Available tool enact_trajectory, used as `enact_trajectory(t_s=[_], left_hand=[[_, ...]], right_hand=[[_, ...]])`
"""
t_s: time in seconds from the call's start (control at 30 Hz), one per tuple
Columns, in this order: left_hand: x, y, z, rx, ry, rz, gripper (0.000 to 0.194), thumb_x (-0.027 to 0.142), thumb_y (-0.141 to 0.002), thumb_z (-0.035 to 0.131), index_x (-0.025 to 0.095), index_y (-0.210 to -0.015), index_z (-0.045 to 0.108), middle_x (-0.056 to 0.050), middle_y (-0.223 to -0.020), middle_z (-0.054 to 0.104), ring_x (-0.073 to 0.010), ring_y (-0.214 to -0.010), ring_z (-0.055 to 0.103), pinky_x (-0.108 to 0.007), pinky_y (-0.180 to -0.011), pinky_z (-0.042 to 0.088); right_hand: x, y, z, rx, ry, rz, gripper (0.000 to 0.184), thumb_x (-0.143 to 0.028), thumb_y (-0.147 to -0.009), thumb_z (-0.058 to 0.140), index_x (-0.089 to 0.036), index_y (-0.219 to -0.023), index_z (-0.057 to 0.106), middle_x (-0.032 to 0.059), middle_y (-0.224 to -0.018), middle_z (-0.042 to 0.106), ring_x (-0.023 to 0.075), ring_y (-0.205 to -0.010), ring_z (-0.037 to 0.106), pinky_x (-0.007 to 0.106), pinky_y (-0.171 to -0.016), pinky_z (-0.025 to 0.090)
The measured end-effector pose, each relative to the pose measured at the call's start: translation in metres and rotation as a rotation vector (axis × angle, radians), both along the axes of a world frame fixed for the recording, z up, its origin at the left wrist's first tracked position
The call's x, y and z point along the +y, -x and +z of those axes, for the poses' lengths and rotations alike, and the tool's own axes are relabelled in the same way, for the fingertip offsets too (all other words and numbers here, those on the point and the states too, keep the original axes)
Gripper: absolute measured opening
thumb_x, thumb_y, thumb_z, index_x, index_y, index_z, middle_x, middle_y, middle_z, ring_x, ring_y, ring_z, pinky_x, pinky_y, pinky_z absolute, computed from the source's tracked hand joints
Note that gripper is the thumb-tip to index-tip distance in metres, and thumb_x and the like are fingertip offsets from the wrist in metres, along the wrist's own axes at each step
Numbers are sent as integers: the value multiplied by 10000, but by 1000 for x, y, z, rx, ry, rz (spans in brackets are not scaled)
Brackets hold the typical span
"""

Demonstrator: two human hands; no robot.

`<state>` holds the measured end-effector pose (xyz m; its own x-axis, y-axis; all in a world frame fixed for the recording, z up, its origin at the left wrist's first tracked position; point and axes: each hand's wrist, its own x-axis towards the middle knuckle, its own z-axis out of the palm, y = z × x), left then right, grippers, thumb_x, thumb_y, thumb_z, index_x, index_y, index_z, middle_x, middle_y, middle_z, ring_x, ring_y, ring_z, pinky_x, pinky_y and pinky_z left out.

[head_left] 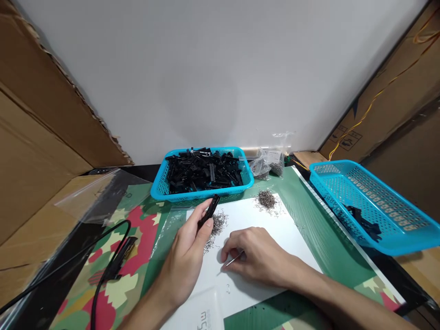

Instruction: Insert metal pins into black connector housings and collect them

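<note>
Between the thumb and fingers of my left hand (187,250) is a slim black plastic piece (212,206), tilted with its far end up. My right hand (256,254) is closed around a thin metal tool (233,260), its tip low over the white sheet (292,247); the rest of the tool is hidden in the palm. Just beyond the left thumb lies a pile of tiny metal parts (219,223). A second, darker pile (266,199) sits at the sheet's far right. Near the front, a few loose bits (228,289) lie on the paper.
A blue basket (202,197) heaped with black plastic pieces stands at the back. Another blue basket (395,245) at right holds several pieces. Plastic bags (275,162) of metal parts, a black cable (99,286) and a white box (202,311) lie around.
</note>
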<state>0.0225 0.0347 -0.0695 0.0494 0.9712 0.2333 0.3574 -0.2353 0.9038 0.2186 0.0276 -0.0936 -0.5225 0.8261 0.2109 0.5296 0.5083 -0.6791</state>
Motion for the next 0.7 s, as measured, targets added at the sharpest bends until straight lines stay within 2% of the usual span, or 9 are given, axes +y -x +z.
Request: enact_trajectory(t_s=[0.1, 0.17, 0.27, 0.4, 0.57, 0.7], left_hand=[[-2, 0, -1, 30, 39, -35, 619, 534, -1008, 571, 290, -1569, 481, -36, -935, 632, -168, -700, 543, -241, -575, 421], [-3, -1, 1, 46, 42, -66, 608, 524, -1025, 546, 312, -1582, 423, -23, -945, 627, -169, -722, 554, -240, -607, 424], [-6, -2, 5, 108, 39, -131, 461, 527, -1056, 500, 326, -1471, 478, 7, -919, 602, -170, -774, 561, -251, -680, 427], [-8, -3, 9, 191, -12, -188, 293, 517, -1076, 482, 303, -1261, 557, 16, -991, 617, -177, -896, 575, -272, -812, 428], [-9, -3, 8, 168, 17, -206, 282, 531, -1080, 478, 301, -1229, 545, 25, -972, 589, -167, -859, 538, -265, -762, 403], [-7, -3, 7, 133, 46, -215, 288, 533, -1082, 472, 307, -1252, 525, 22, -997, 577, -169, -902, 536, -263, -791, 416]], right_hand=[[2, -2, 0, -13, -25, 59, 191, -83, -843, 765, -249, -925, 815, -34, -939, 765, 121, -765, 664, 218, -689, 405], [3, -4, 0, -43, -54, 90, 201, -72, -860, 750, -246, -942, 809, -31, -968, 758, 126, -789, 663, 222, -702, 402], [4, -7, 2, -113, -103, 113, 152, -117, -923, 723, -239, -982, 793, -15, -1015, 747, 137, -810, 664, 243, -693, 381], [5, -11, 4, -174, -147, 100, 119, -175, -984, 695, -227, -1053, 777, 12, -1053, 742, 157, -826, 672, 262, -688, 371], [6, -16, 9, -98, -96, 57, 135, -256, -1040, 657, -199, -1028, 779, 29, -1023, 746, 164, -845, 678, 253, -733, 418], [6, -15, 9, -60, -77, 17, 102, -304, -945, 792, -215, -993, 787, 9, -994, 744, 162, -840, 674, 250, -738, 423]])
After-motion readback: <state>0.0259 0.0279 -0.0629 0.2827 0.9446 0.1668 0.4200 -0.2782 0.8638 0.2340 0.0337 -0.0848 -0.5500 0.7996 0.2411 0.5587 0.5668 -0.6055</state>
